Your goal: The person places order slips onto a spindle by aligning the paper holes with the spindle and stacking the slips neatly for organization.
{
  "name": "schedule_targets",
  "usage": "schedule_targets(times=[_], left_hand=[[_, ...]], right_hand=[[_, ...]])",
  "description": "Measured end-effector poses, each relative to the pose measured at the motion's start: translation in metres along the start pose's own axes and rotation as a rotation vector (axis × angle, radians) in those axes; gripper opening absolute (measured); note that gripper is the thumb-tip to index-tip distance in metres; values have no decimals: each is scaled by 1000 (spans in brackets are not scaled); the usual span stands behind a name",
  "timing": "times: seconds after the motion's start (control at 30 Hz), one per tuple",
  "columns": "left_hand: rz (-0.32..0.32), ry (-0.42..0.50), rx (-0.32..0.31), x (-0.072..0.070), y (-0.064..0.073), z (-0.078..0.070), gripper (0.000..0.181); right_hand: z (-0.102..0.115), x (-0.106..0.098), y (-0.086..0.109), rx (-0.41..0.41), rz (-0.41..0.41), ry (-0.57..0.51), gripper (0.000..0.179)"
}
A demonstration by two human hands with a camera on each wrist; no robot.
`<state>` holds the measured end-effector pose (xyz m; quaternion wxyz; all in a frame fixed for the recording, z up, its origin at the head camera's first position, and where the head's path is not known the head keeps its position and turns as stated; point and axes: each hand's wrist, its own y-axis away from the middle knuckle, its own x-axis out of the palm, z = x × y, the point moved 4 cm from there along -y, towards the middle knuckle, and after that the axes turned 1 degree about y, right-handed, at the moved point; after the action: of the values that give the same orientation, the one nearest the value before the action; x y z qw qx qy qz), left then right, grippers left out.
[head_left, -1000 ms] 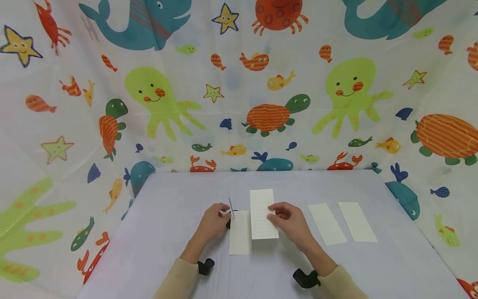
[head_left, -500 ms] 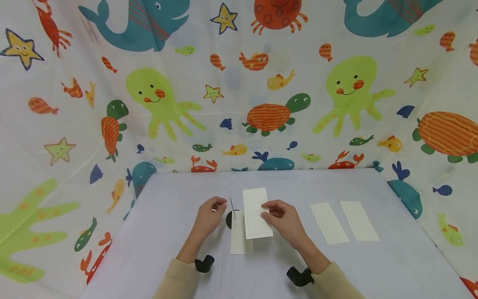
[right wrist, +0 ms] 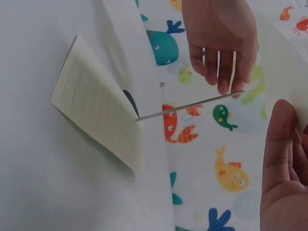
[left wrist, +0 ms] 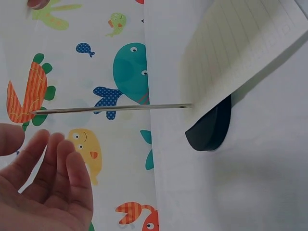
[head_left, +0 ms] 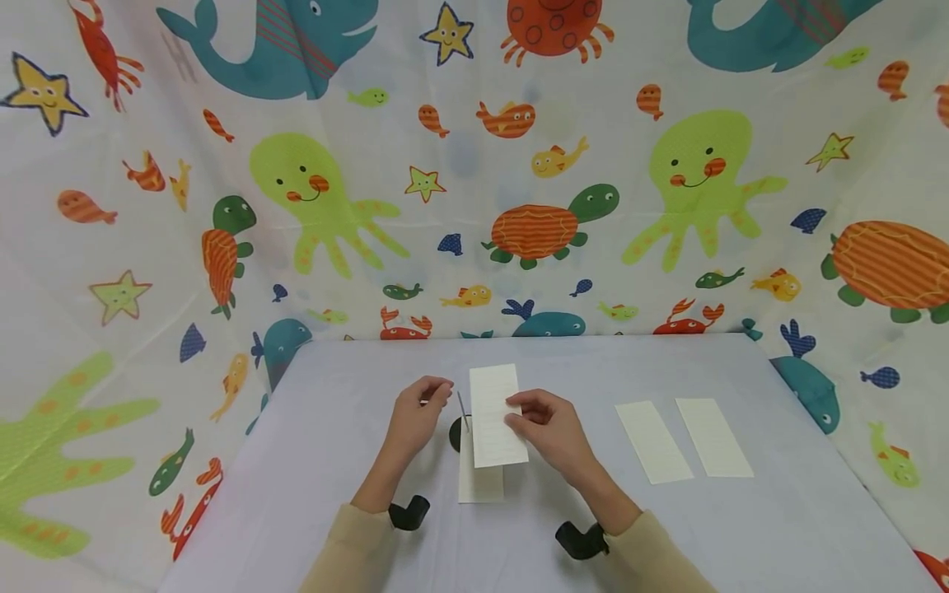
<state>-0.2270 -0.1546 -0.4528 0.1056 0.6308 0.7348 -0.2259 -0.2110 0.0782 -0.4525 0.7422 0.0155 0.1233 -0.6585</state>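
Observation:
A paper spike stands at the middle of the table; its thin metal rod (head_left: 463,405) rises from a dark round base (head_left: 455,435). One lined paper slip (head_left: 478,487) is pierced on the rod, low down by the base. My right hand (head_left: 552,428) pinches the right edge of another lined slip (head_left: 495,412), held up beside the rod and overlapping the lower slip in the head view. Close to the rod's left side, near its tip, my left hand (head_left: 417,416) has loosely bent fingers and holds nothing. In the left wrist view the spike (left wrist: 115,109) points past these fingers.
Two more paper slips (head_left: 654,442) lie side by side on the right of the white-covered table (head_left: 311,461). Behind and along the sides hangs a sheet (head_left: 460,165) printed with sea animals.
My right hand has moved left and a little up, bringing its slip closer to the rod. The left hand has drawn slightly away from the rod and upward.

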Motion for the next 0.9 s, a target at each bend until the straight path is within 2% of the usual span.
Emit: schedule_targets(times=[0.17, 0.47, 0.7, 0.9], left_hand=[[3, 22, -30, 1, -2, -4, 27], [16, 114, -76, 2, -8, -9, 35], [12, 133, -150, 4, -10, -4, 34], [-5, 124, -163, 6, -11, 2, 30]], right_hand=[[4, 8, -2, -4, 20, -15, 21], [4, 18, -4, -13, 59, -38, 21], [-1, 29, -6, 6, 87, -44, 21], [-5, 33, -5, 25, 91, -35, 21]])
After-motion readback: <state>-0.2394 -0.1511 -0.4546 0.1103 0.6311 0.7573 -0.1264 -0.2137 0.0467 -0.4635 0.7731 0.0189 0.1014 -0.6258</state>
